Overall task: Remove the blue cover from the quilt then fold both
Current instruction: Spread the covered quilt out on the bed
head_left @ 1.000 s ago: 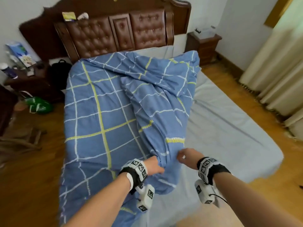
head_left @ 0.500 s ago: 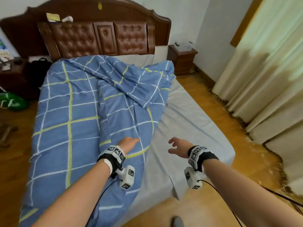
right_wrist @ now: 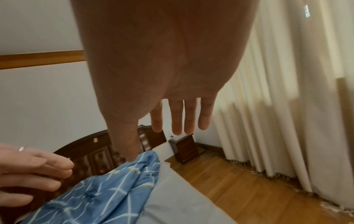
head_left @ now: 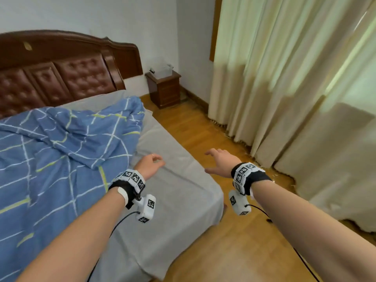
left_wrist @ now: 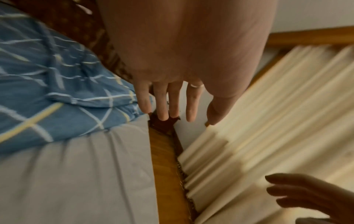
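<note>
Both hands empty, fingers spread: left hand point(head_left: 150, 165) over grey sheet point(head_left: 183, 192), right hand point(head_left: 220, 164) above floor. Blue cover point(head_left: 61, 151) at 10 o'clock; its opening edge should be found and gripped firmly.

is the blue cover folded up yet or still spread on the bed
Still spread, not folded. The blue cover lies loose and rumpled on the bed, one corner flopped over; neither left hand nor right hand holds it.

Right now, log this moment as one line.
left hand: open, empty | right hand: open, empty | blue cover: on bed, still on quilt
</note>
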{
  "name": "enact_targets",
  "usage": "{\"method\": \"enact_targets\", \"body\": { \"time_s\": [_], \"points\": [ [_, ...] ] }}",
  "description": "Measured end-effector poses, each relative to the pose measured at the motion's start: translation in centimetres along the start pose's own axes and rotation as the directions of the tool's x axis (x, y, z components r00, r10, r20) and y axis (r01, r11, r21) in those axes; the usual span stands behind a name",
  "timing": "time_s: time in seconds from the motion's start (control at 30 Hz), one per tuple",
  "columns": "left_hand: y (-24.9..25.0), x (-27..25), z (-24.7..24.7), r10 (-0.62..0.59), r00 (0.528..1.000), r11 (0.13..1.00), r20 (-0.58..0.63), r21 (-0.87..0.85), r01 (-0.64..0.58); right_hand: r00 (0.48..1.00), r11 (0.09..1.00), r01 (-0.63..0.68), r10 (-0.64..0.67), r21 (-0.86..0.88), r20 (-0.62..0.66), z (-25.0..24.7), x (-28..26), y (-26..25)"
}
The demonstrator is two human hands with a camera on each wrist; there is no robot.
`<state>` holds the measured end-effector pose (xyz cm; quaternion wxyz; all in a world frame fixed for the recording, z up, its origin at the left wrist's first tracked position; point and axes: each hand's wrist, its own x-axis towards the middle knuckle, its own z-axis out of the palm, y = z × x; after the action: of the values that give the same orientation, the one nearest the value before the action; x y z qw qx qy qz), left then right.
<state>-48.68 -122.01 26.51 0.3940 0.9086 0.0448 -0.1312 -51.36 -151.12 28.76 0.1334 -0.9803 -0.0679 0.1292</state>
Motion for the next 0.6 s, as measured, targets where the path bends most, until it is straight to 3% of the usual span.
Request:
{"method": "enact_targets", "body": {
  "time_s": [0.2,0.37,0.47,0.6],
  "points": [
    [12.6,9.6,10.4,0.147,0.981,0.969,0.123,0.181,-0.168,0.997,0.999,-0.046,0.045,-0.011,-0.061,-2.6,3.5,15.0],
    [18.5,20.7,17.7,0.212,0.950,0.900,0.229,0.334,-0.281,0.996,0.995,-0.091,0.090,-0.044,-0.021,-4.9,11.1,27.1],
    [21.2,28.4,20.8,0.185,0.952,0.879,0.243,0.391,-0.271,0.993,0.992,-0.111,0.113,-0.064,0.029,-7.3,17.8,34.0],
    [24.9,37.6,21.7,0.076,0.969,0.896,0.234,0.412,-0.169,0.989,0.992,-0.063,0.077,-0.114,0.124,-11.5,28.2,39.8]
  ]
}}
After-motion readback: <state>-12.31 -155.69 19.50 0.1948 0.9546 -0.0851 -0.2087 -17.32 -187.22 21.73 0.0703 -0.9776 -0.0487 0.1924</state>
